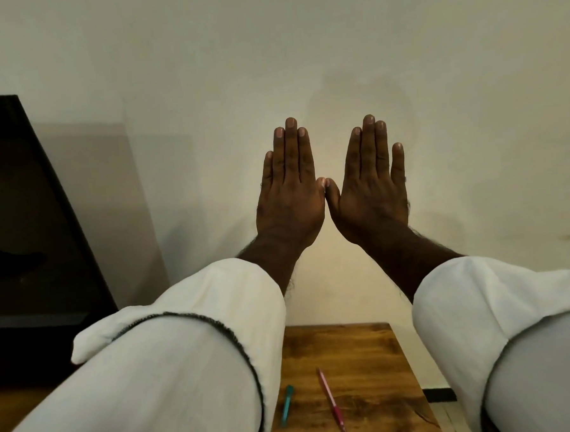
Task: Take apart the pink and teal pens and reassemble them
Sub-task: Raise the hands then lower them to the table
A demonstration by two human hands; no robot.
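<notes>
A pink pen [331, 400] lies whole on the wooden table [367, 360], pointing away from me. To its left a teal pen [287, 404] lies on the same table, partly hidden by my left sleeve. My left hand [291, 195] and my right hand [371, 191] are raised flat in front of the wall, backs toward me, fingers straight and held together, thumb tips touching. Both hands hold nothing and are far above the pens.
A dark framed panel [30, 229] leans against the pale wall [268, 51] at the left. My white sleeves [185, 353] cover much of the lower view. The table's right edge drops to the floor [442, 402].
</notes>
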